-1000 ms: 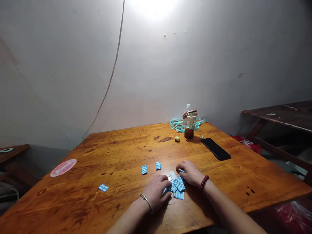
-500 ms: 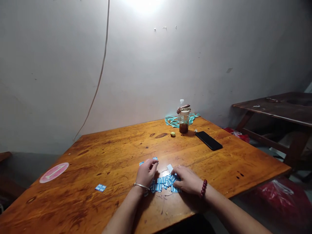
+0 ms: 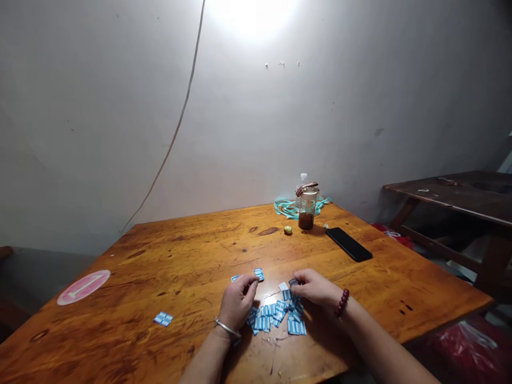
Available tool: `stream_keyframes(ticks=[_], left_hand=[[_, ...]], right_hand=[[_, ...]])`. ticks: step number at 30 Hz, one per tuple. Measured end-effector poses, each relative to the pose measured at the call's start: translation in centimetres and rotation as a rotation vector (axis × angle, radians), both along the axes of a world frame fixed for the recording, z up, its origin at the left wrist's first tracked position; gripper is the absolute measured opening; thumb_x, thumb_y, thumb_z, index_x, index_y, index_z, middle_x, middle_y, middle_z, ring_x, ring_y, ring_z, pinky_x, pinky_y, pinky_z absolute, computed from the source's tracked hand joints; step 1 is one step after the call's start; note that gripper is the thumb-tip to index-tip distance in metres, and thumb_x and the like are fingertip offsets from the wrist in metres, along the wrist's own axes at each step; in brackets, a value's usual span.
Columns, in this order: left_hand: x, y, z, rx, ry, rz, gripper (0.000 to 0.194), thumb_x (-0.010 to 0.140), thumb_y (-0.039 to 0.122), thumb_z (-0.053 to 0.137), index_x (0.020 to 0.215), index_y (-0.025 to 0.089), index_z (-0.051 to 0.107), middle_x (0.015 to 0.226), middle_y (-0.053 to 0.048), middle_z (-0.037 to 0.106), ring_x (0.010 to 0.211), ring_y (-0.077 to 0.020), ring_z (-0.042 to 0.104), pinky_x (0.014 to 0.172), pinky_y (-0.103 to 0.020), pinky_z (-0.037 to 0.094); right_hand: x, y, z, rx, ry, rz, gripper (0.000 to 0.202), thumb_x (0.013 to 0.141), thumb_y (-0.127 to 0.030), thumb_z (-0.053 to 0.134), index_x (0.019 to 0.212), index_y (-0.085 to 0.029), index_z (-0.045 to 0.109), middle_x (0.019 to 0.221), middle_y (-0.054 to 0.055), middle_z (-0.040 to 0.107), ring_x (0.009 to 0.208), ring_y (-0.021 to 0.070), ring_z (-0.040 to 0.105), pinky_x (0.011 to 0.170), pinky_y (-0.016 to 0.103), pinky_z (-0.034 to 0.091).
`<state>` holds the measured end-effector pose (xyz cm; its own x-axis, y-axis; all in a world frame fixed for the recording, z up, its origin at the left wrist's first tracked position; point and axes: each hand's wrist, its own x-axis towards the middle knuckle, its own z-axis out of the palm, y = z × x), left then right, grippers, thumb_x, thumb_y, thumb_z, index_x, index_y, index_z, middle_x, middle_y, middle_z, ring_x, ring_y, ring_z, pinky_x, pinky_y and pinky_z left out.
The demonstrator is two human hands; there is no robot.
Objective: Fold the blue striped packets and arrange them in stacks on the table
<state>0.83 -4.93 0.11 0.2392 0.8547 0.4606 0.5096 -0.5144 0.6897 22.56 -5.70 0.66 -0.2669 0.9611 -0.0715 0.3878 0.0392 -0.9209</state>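
Observation:
Many small blue-and-white cards (image 3: pixel 265 316) lie in a loose, overlapping pile on the wooden table. My left hand (image 3: pixel 237 301), with a silver bangle at its wrist, rests at the pile's left side, thumb and fingers pinched together; whatever is between them is too small to make out. Just beyond its fingertips is a small blue-and-white group (image 3: pixel 259 274). My right hand (image 3: pixel 316 286), with a dark red bead bracelet, pinches a blue-patterned card (image 3: pixel 294 282) at the pile's right edge. Beside that card lies a plain white piece (image 3: pixel 283 287).
A separate blue-and-white card group (image 3: pixel 163 319) and a pink round sticker (image 3: pixel 84 287) are at left. Farther back stand a jar of brown liquid (image 3: pixel 306 213), a small yellowish object (image 3: pixel 288 230), turquoise straps (image 3: pixel 286 208) and a black phone (image 3: pixel 349 244).
My right hand has lifted off the pile's right part, uncovering cards, and now pinches a card at the far right edge. The view has tilted slightly upward. My left hand stays nearly in place.

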Motion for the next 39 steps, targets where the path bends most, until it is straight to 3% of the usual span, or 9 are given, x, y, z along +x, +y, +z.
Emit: stream_keyframes(ticks=[9,14,18,22,28,35,39], left_hand=[[0.3,-0.9,0.4,-0.186,-0.162,-0.057,0.021,0.075,0.033,0.049,0.080,0.019,0.064,0.075,-0.004,0.064,0.071,-0.0173,0.057,0.065,-0.027,0.044],[0.8,-0.8,-0.1,-0.470,-0.499,-0.209,0.026,0.068,0.035,0.059,0.086,0.017,0.061,0.072,-0.002,0.062,0.061,-0.0126,0.054,0.054,-0.021,0.041],[0.4,-0.1,-0.4,-0.554,-0.747,-0.129,0.022,0.065,0.036,0.062,0.070,0.015,0.059,0.056,0.002,0.055,0.049,-0.0077,0.047,0.047,-0.018,0.035],[-0.2,0.4,-0.2,-0.550,-0.876,-0.010,0.025,0.062,0.038,0.064,0.069,0.014,0.058,0.057,0.002,0.056,0.047,-0.0065,0.045,0.044,-0.017,0.033],[-0.5,1.1,-0.6,-0.582,-0.907,0.061,0.021,0.064,0.034,0.063,0.070,0.015,0.057,0.066,0.000,0.059,0.058,-0.0086,0.053,0.053,-0.017,0.040],[-0.2,1.2,-0.8,-0.652,-0.869,0.061,0.023,0.062,0.034,0.065,0.068,0.014,0.057,0.059,0.002,0.058,0.052,-0.0079,0.053,0.046,-0.016,0.038],[-0.2,1.1,-0.8,-0.640,-0.860,0.059,0.022,0.062,0.033,0.065,0.068,0.013,0.058,0.057,0.002,0.056,0.049,-0.0067,0.050,0.044,-0.015,0.036]], right_hand=[[-3.0,1.3,1.1,-0.114,0.300,0.011,0.009,0.061,-0.022,0.052,0.058,-0.016,0.046,0.049,-0.007,0.040,0.041,0.0040,0.034,0.040,0.015,0.027],[-5.5,1.2,1.6,-0.089,0.308,-0.081,0.006,0.062,-0.020,0.049,0.058,-0.016,0.047,0.049,-0.007,0.041,0.042,0.0043,0.036,0.039,0.014,0.028],[-7.4,1.7,2.6,-0.055,0.279,-0.027,0.001,0.061,-0.016,0.048,0.060,-0.015,0.049,0.052,-0.005,0.047,0.043,0.0046,0.040,0.040,0.015,0.030],[-9.1,2.8,2.3,0.005,0.280,0.016,0.002,0.060,-0.014,0.048,0.059,-0.015,0.049,0.051,-0.005,0.048,0.045,0.0054,0.041,0.040,0.015,0.031],[-9.2,3.3,-0.6,0.065,0.346,-0.020,0.018,0.072,-0.031,0.047,0.065,-0.015,0.053,0.057,-0.002,0.053,0.048,0.0073,0.044,0.044,0.017,0.034],[-8.2,2.5,0.6,0.364,0.213,-0.049,0.021,0.080,-0.029,0.040,0.074,-0.018,0.058,0.077,0.002,0.055,0.075,0.0138,0.051,0.066,0.023,0.040],[-8.7,2.2,-0.1,0.268,0.279,-0.003,0.016,0.077,-0.026,0.045,0.086,-0.019,0.056,0.069,-0.001,0.054,0.065,0.0118,0.050,0.058,0.021,0.039]])
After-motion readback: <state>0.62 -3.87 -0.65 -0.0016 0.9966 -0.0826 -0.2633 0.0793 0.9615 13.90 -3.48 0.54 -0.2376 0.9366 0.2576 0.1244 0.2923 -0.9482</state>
